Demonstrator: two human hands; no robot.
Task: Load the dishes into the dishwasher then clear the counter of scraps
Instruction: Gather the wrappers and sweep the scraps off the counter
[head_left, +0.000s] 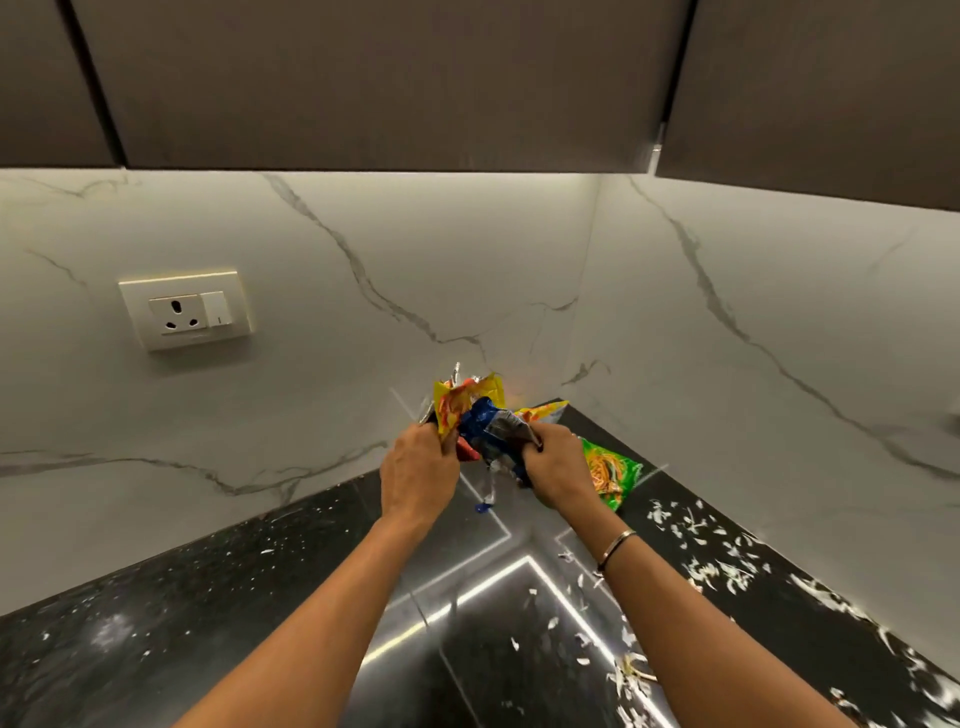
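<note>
While both arms reach toward the far corner, the left hand (418, 470) and right hand (558, 467) clutch crumpled wrappers (480, 415) between them above the counter (208, 613).

Glossy black stone counter (218, 613), crinkled shiny plastic wrappers (485, 421), veined marble wall (311, 364)
</note>
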